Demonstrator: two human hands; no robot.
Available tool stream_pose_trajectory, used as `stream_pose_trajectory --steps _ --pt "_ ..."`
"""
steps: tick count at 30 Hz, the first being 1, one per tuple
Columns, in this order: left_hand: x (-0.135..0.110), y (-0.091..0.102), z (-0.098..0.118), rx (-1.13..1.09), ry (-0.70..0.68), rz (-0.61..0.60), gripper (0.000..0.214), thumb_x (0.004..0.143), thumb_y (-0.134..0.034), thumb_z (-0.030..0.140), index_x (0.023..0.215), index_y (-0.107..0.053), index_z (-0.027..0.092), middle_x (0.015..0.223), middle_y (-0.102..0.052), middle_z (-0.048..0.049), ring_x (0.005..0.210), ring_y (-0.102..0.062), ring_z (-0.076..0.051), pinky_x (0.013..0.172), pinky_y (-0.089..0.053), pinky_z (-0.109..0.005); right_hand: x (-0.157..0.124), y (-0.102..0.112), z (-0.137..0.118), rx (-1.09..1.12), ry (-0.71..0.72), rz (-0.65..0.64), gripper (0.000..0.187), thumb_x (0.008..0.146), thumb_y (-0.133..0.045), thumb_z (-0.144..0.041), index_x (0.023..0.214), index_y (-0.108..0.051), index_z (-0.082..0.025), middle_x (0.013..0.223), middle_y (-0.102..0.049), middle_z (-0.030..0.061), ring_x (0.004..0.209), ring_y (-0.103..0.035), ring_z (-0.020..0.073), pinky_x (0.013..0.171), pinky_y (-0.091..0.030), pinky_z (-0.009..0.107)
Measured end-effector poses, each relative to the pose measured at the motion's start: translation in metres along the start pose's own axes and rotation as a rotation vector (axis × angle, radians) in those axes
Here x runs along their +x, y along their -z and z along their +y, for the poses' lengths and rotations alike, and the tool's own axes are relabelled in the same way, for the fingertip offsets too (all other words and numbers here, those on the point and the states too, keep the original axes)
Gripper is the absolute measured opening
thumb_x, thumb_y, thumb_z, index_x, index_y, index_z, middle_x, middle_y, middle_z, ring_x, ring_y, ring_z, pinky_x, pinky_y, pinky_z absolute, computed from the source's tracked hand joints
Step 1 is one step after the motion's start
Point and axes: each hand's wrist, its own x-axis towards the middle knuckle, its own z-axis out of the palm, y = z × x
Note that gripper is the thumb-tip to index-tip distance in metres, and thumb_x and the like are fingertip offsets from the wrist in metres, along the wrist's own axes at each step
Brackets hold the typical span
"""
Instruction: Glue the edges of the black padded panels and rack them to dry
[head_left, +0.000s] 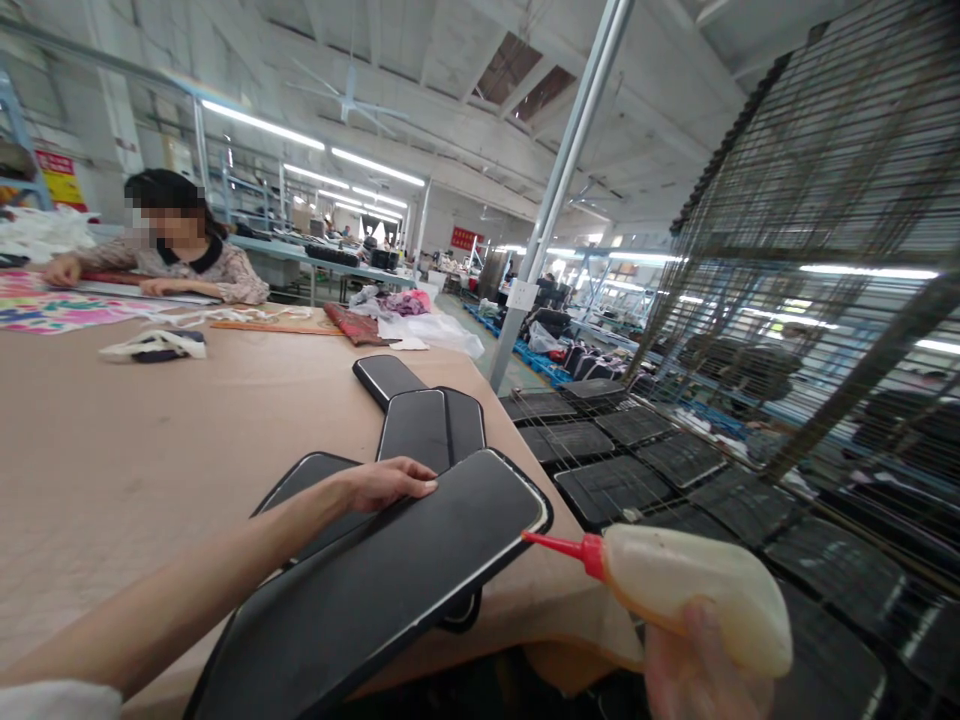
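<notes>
The black panel (375, 575) is in front of the wearer, over the table's near edge and partly above other panels (414, 425); whether it rests on them or is lifted clear, I can't tell. Its long axis slants from the near left to the far right, its rounded far end pointing toward the rack. A pale line (541, 515) follows the rim. The left hand (386, 485) grips the far long side, thumb on the top face and the other fingers mostly unseen, probably to steady the panel and leave the right-hand corner free. At that corner is the red nozzle (559, 545) of the bottle (694, 590), pointing left, its base lower in view; contact is unclear. The right hand (701, 665) has its fingers closed around the bottle's underside, partly hidden, a hold that likely suits squeezing and aiming. The other panels lie overlapped on the table (300, 400), presumably to stay within reach. Beyond, the wire rack (622, 490) bears dark panels, and a person (199, 260) sits across the table.
</notes>
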Motion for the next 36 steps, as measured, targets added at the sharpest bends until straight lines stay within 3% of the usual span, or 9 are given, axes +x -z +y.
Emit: stream_pose_trajectory --steps 4,6,9,13,16,20,27,33,36 --pt "0.003 -0.001 -0.003 -0.023 0.004 0.021 0.038 0.065 -0.070 0.037 0.092 -0.065 0.011 0.087 -0.068 -0.0083 0.070 -0.063 -0.016 0.070 -0.047 -0.027 -0.010 -0.022 -0.013 -0.140 0.169 0.134 0.050 0.058 -0.075 -0.033 0.103 -0.057 -0.020 0.122 -0.050 0.0048 0.115 -0.042 0.0313 0.100 -0.031 0.050" --pt "0.005 0.000 -0.005 -0.033 0.000 0.023 0.038 0.065 -0.070 0.038 0.091 -0.065 0.011 0.087 -0.068 -0.0088 0.070 -0.063 -0.016 0.070 -0.047 -0.028 -0.011 -0.026 -0.016 -0.228 0.264 0.157 0.045 0.055 -0.076 -0.037 0.093 -0.060 -0.018 0.120 -0.051 0.0071 0.114 -0.042 0.0331 0.096 -0.036 0.052" --pt "0.008 0.002 -0.009 -0.045 -0.007 0.017 0.038 0.066 -0.069 0.038 0.091 -0.065 0.010 0.087 -0.068 -0.0095 0.069 -0.063 -0.017 0.070 -0.047 -0.029 -0.009 -0.024 -0.015 -0.338 0.381 0.217 0.035 0.046 -0.081 -0.033 0.072 -0.062 -0.017 0.116 -0.054 0.0080 0.118 -0.038 0.0342 0.100 -0.029 0.052" --pt "0.011 0.003 -0.012 -0.067 0.001 0.022 0.038 0.065 -0.070 0.038 0.090 -0.065 0.010 0.086 -0.068 -0.0095 0.069 -0.064 -0.018 0.069 -0.047 -0.029 -0.011 -0.026 -0.011 -0.288 0.320 0.192 0.034 0.054 -0.076 -0.038 0.077 -0.063 -0.017 0.096 -0.061 0.0091 0.095 -0.055 0.0316 0.089 -0.040 0.054" --pt "0.012 0.002 -0.012 -0.079 0.016 0.029 0.038 0.064 -0.071 0.039 0.088 -0.065 0.010 0.085 -0.068 -0.0095 0.069 -0.064 -0.018 0.068 -0.047 -0.028 -0.019 -0.036 -0.014 -0.142 0.198 0.151 0.044 0.062 -0.071 -0.034 0.101 -0.058 -0.016 0.095 -0.062 0.0067 0.082 -0.059 0.0234 0.079 -0.049 0.044" --pt "0.014 -0.001 -0.011 -0.087 0.030 0.042 0.038 0.063 -0.072 0.039 0.085 -0.065 0.010 0.082 -0.068 -0.0094 0.065 -0.063 -0.017 0.067 -0.047 -0.027 -0.026 -0.046 -0.021 -0.051 0.156 0.127 0.047 0.063 -0.071 -0.032 0.105 -0.057 -0.015 0.090 -0.063 0.0046 0.078 -0.058 0.0195 0.070 -0.051 0.033" --pt "0.016 -0.003 -0.011 -0.103 0.047 0.092 0.039 0.060 -0.074 0.040 0.082 -0.065 0.008 0.074 -0.068 -0.0082 0.060 -0.063 -0.016 0.065 -0.047 -0.028 -0.029 -0.049 -0.019 -0.084 0.152 0.133 0.046 0.061 -0.072 -0.035 0.101 -0.059 -0.016 0.084 -0.063 0.0058 0.077 -0.059 0.0216 0.070 -0.051 0.037" --pt "0.020 -0.006 -0.011 -0.140 0.041 0.125 0.038 0.059 -0.074 0.039 0.079 -0.065 0.008 0.072 -0.068 -0.0084 0.060 -0.063 -0.016 0.067 -0.047 -0.029 -0.028 -0.040 -0.003 -0.186 0.258 0.133 0.043 0.051 -0.076 -0.043 0.084 -0.062 -0.020 0.092 -0.062 0.0090 0.087 -0.057 0.0308 0.076 -0.049 0.050" --pt "0.022 -0.006 -0.012 -0.153 0.036 0.120 0.038 0.057 -0.076 0.039 0.077 -0.065 0.008 0.070 -0.068 -0.0081 0.064 -0.063 -0.018 0.068 -0.047 -0.029 -0.028 -0.035 0.005 -0.223 0.271 0.121 0.047 0.052 -0.075 -0.045 0.088 -0.062 -0.019 0.096 -0.061 0.0101 0.093 -0.055 0.0337 0.074 -0.049 0.052"
